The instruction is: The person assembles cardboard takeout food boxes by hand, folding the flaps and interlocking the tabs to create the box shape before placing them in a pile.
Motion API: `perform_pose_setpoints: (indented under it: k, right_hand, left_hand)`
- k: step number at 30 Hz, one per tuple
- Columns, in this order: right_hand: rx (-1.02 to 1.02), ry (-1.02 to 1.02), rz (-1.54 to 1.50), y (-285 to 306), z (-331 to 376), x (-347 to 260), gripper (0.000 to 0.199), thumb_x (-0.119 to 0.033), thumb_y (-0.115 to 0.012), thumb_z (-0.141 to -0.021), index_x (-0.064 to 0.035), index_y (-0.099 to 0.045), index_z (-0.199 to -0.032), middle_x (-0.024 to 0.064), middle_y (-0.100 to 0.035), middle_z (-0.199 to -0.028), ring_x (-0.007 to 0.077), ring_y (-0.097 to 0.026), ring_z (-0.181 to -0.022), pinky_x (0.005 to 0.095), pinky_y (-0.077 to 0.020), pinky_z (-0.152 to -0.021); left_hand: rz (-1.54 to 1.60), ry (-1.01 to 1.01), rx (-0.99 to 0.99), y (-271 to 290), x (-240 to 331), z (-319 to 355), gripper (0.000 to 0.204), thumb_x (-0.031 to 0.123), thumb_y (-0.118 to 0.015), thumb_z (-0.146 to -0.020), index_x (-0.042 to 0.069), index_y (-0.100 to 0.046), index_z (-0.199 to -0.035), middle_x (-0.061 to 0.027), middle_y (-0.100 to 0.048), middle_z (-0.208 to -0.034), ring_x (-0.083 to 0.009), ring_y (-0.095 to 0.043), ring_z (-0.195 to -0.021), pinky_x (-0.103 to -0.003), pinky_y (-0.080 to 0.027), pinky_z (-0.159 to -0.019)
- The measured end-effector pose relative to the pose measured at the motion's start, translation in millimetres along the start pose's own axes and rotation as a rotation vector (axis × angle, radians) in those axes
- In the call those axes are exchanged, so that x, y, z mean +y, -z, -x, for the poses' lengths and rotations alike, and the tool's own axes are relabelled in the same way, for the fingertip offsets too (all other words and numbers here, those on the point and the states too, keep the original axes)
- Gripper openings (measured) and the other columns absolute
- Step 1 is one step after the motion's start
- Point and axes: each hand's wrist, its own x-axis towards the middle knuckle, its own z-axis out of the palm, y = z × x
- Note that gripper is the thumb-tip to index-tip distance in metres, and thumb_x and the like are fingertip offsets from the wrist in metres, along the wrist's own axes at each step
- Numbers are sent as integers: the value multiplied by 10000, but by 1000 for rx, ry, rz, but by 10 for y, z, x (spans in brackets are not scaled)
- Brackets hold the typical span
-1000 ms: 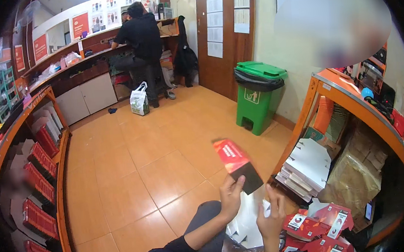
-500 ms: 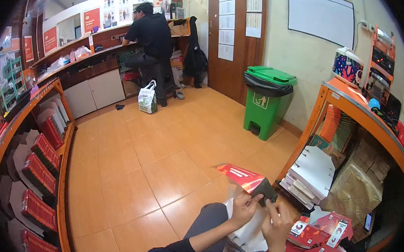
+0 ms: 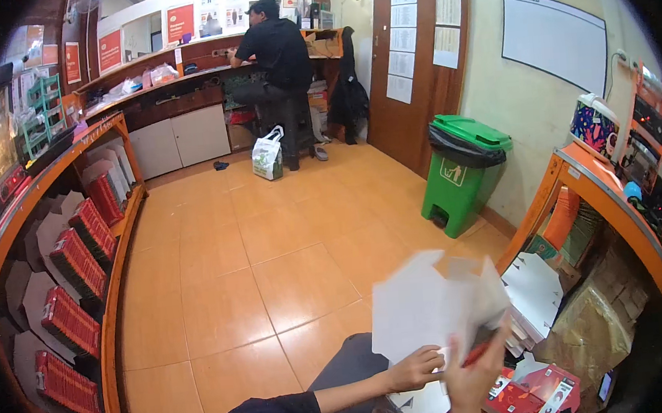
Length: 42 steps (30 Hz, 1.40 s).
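My left hand [image 3: 419, 368] is closed on the lower edge of a large white card sheet [image 3: 409, 308] with angled corners, raised above my knee. Beside it, my right hand [image 3: 472, 377] is smeared by motion, its fingers around a red and dark piece [image 3: 476, 352]. A pale panel [image 3: 484, 292] rises above that piece, also blurred; whether it joins the white sheet I cannot tell. More white card [image 3: 421, 402] and some clear plastic lie in my lap under the hands. Red printed cartons [image 3: 542, 393] lie in a pile right of my right hand.
An orange rack [image 3: 125, 274] on the left holds red stacks. At right stand an orange shelf [image 3: 556, 183], a stack of white card [image 3: 533, 292] and a plastic-wrapped bundle [image 3: 589, 334]. Beyond are a green bin [image 3: 459, 178], a white bag [image 3: 267, 156] and a person [image 3: 278, 57] at the counter.
The red printed piece has turned and dropped lower at my right hand. The white sheet now stands raised in my left hand. The whole view has shifted slightly.
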Motion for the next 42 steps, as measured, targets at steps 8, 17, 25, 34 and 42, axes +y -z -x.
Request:
perform_pose_setpoints:
  k: [8, 17, 25, 34, 42]
  right_hand:
    - [-129, 79, -309, -10, 70, 124, 159, 19, -553, -863, 5, -664, -976, 145, -548, -825, 261, -563, -747, 366, -433, -661]
    - [205, -324, -613, -176, 18, -59, 319, -23, -604, -866, 13, -603, -1182, 95, -566, -860, 151, -573, -683, 226, -454, -443]
    - [6, 252, -100, -138, 193, 139, 260, 61, -708, -711, -49, -733, -945, 87, -576, -785, 266, -550, -688, 375, -431, -584]
    - [-31, 148, -86, -161, 261, 133, 241, -8, -688, -785, 2, -706, -1026, 132, -666, -913, 323, -638, -806, 399, -496, -682]
    - [99, 51, -225, -176, -66, -49, 233, -125, -580, -942, 51, -665, -1069, 192, -667, -1037, 245, -640, -917, 352, -501, -806]
  left_hand:
    - [1920, 1153, 761, 816, 237, -690, 617, 411, -677, -882, 51, -449, -1328, -139, -477, -1367, -245, -402, -1320, -458, -336, -1096]
    - [626, 920, 625, 472, 271, -575, 143, 54, -609, -938, -58, -675, -998, -108, -709, -949, -137, -678, -845, -255, -535, -742]
    - [380, 981, 461, 549, 17, -626, 310, 229, -607, -962, -38, -633, -806, -113, -644, -678, -99, -550, -613, -275, -415, -540]
    - [874, 976, 405, 378, 335, -635, 187, 120, -569, -968, -58, -596, -918, -88, -648, -880, -137, -632, -842, -281, -518, -754]
    - [322, 432, -133, 387, 393, -473, 352, 60, -658, -792, -44, -550, -1111, -201, -615, -963, -370, -635, -847, -403, -531, -748]
